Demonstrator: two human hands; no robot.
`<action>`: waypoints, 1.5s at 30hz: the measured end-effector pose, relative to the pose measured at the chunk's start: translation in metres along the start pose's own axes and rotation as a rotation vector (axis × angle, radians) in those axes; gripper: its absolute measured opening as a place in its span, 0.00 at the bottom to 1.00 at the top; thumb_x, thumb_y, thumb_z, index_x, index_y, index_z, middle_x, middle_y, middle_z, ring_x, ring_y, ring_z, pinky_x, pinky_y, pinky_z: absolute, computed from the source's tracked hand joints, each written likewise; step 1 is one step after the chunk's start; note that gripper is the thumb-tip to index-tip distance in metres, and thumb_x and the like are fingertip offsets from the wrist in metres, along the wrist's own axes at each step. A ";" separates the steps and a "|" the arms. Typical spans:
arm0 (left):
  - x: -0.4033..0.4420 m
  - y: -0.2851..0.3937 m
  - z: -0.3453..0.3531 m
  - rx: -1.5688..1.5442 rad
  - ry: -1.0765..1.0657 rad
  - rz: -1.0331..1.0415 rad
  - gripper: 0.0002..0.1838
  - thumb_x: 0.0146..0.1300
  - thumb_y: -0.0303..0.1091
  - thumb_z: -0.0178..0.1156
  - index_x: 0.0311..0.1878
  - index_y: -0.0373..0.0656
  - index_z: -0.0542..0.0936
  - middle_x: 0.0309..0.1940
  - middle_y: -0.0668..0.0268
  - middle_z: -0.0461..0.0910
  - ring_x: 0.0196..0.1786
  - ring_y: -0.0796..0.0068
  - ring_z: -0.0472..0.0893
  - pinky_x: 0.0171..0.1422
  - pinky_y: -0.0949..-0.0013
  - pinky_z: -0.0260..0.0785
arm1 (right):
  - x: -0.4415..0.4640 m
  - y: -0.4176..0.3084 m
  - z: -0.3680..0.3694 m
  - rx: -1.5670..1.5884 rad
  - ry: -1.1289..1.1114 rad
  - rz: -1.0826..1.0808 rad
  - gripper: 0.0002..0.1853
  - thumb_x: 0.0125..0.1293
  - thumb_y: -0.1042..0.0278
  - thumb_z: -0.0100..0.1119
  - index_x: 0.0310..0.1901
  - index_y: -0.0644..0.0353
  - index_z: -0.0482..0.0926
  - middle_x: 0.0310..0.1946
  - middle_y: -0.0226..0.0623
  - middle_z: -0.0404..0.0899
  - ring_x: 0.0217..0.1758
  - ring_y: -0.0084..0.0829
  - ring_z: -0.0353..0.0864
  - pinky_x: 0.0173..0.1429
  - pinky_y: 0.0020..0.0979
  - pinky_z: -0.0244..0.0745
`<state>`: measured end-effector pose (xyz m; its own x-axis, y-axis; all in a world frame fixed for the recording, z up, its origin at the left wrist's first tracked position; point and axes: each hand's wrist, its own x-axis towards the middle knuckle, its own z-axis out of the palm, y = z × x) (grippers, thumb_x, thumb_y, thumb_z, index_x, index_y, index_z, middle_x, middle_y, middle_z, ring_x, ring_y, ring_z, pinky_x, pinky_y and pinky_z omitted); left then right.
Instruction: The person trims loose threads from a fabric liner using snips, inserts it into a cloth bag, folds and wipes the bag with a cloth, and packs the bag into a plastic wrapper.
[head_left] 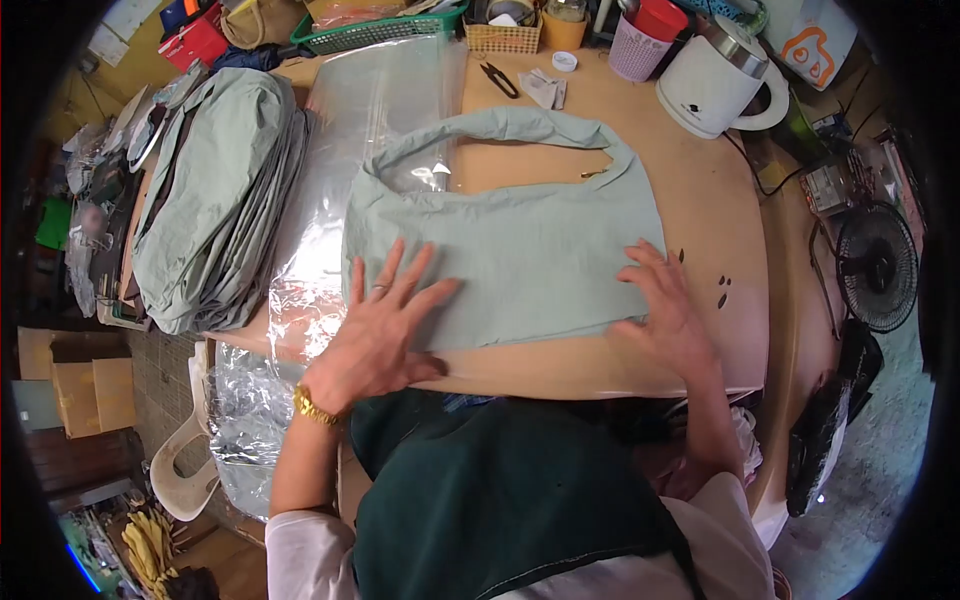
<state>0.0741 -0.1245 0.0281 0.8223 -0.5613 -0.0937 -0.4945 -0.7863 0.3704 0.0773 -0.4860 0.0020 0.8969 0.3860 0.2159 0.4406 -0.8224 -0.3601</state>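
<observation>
A pale green fabric bag (520, 255) lies flat on the tan table (715, 210), its strap looped toward the far side. My left hand (385, 325) rests with fingers spread on the bag's lower left part, a gold watch at the wrist. At the bag's lower right edge is my right hand (670, 315), its fingers apart and slightly bent. Neither hand grips anything. Clear plastic sheets (330, 190) lie to the left, partly beneath the bag. Further left is a pile of similar green bags (225, 190).
Black snips (500, 81), a small white lid (563, 62) and a scrap of cloth (543, 89) lie beyond the bag. A white kettle (712, 80) and a pink holder (637, 52) stand at the back right. A fan (877, 265) is at the right.
</observation>
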 end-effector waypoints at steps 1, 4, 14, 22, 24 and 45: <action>-0.011 -0.007 -0.001 0.094 0.000 -0.011 0.34 0.57 0.40 0.70 0.67 0.47 0.71 0.74 0.55 0.62 0.78 0.48 0.57 0.77 0.38 0.49 | -0.006 0.009 0.004 0.006 0.003 0.004 0.23 0.47 0.68 0.72 0.48 0.57 0.78 0.57 0.41 0.75 0.64 0.47 0.71 0.72 0.50 0.58; -0.029 -0.047 0.018 -0.147 0.084 0.000 0.27 0.52 0.33 0.72 0.57 0.46 0.76 0.60 0.60 0.75 0.64 0.54 0.72 0.68 0.48 0.61 | -0.003 0.024 0.013 0.231 0.018 0.125 0.19 0.43 0.78 0.66 0.41 0.57 0.76 0.48 0.39 0.77 0.57 0.44 0.73 0.66 0.49 0.62; -0.026 -0.048 0.009 0.091 0.408 0.040 0.17 0.46 0.27 0.71 0.39 0.43 0.75 0.30 0.59 0.74 0.36 0.54 0.76 0.39 0.59 0.69 | 0.020 0.021 -0.011 -0.155 0.347 -0.103 0.15 0.40 0.86 0.60 0.32 0.58 0.76 0.34 0.35 0.73 0.43 0.42 0.75 0.59 0.42 0.63; -0.051 -0.038 0.036 -0.148 0.105 -0.153 0.10 0.52 0.25 0.63 0.33 0.42 0.70 0.28 0.57 0.75 0.35 0.53 0.79 0.39 0.56 0.72 | -0.036 0.042 0.000 -0.252 0.136 -0.082 0.12 0.45 0.82 0.61 0.34 0.59 0.78 0.37 0.36 0.74 0.44 0.43 0.74 0.61 0.47 0.64; -0.054 -0.020 0.008 -0.173 0.149 -0.156 0.09 0.53 0.26 0.63 0.36 0.41 0.73 0.31 0.56 0.77 0.37 0.52 0.80 0.41 0.56 0.73 | -0.044 0.044 -0.021 -0.004 0.032 0.171 0.13 0.53 0.78 0.62 0.42 0.60 0.82 0.50 0.37 0.78 0.58 0.43 0.75 0.68 0.47 0.63; 0.106 -0.082 0.027 -2.612 0.643 -0.420 0.50 0.64 0.56 0.65 0.72 0.25 0.53 0.71 0.42 0.60 0.73 0.50 0.65 0.77 0.49 0.60 | 0.122 0.039 0.080 2.382 0.522 0.689 0.52 0.68 0.30 0.52 0.71 0.76 0.53 0.72 0.57 0.57 0.76 0.48 0.61 0.76 0.47 0.61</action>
<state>0.1944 -0.1265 -0.0367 0.8898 -0.1338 -0.4362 0.2237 0.9612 0.1615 0.2072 -0.4368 -0.0584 0.9441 0.0318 -0.3282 -0.1257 0.9549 -0.2690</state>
